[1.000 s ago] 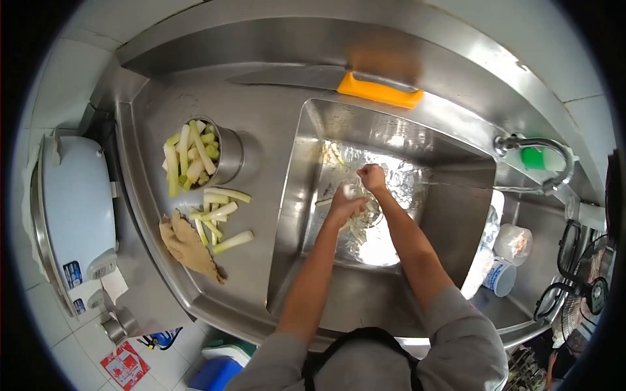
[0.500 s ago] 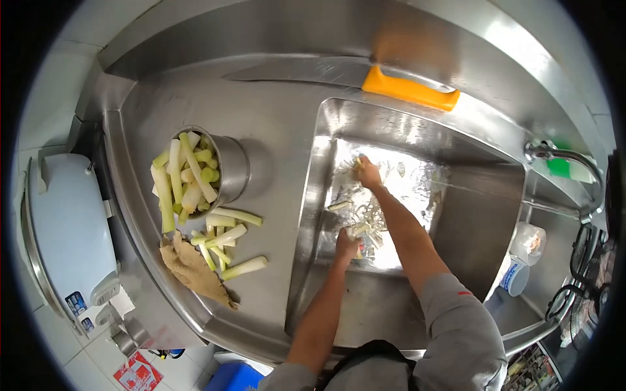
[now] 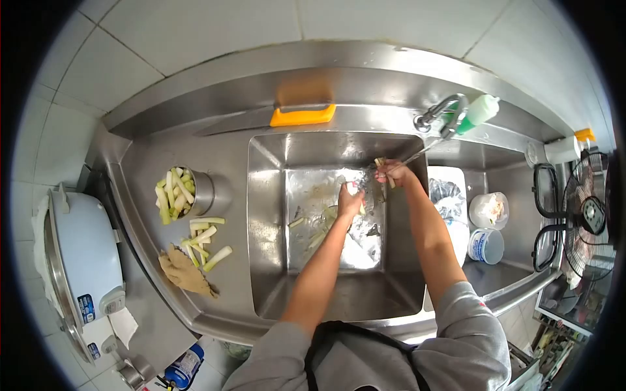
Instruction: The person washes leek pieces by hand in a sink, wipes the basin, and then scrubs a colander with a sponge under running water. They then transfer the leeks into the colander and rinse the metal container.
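Note:
My left hand is over the middle of the steel sink, its fingers closed around something pale, partly hidden. Near the sink's back right corner, my right hand grips a pale green stalk piece under a thin stream of water from the faucet. Loose green and white scraps lie on the wet sink floor. On the counter to the left, a metal pot holds several cut stalks, with more stalks beside it.
A brown crumpled cloth or paper lies at the left front. An orange-handled knife rests along the back ledge. A green bottle stands by the faucet. Plastic tubs sit in the right basin. A blue-grey appliance is far left.
The view has shifted to the right. My right hand has moved right across the sink to the faucet's water; my left hand has moved up from the front scraps, toward the sink's middle.

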{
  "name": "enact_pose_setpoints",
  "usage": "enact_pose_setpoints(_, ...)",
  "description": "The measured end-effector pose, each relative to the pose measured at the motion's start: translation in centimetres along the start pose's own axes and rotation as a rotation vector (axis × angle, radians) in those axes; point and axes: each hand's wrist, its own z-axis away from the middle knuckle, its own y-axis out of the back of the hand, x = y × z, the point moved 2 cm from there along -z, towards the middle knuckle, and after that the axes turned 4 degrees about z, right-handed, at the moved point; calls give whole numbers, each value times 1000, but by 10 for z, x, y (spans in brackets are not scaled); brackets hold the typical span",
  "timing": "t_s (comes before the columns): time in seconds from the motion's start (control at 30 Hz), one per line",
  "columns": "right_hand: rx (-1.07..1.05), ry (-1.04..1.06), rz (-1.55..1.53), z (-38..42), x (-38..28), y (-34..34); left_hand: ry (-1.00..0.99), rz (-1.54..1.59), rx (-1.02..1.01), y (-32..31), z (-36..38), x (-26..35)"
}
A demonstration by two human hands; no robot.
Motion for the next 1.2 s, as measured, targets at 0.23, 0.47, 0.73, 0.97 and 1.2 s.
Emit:
enact_pose_setpoints(0.23,190,357,188,89,-54,-28,65,20,-116,-43,-27,65)
enact_pose_setpoints(0.47,165,205,106,108,-54,-21,-83,-93,-208,-42,-7,91)
enact_pose_setpoints(0.73,-19,-54,334,80,-62,-9,-124,-19,-188,-5,-2,100)
enact_pose_setpoints(0.97,-128,217,-227,105,-93,-20,-110,30,-230,-30,-3,92)
enact_pose_setpoints(1.2,563,403,235,135,-104,-20,217,259,-426,-68,33,101)
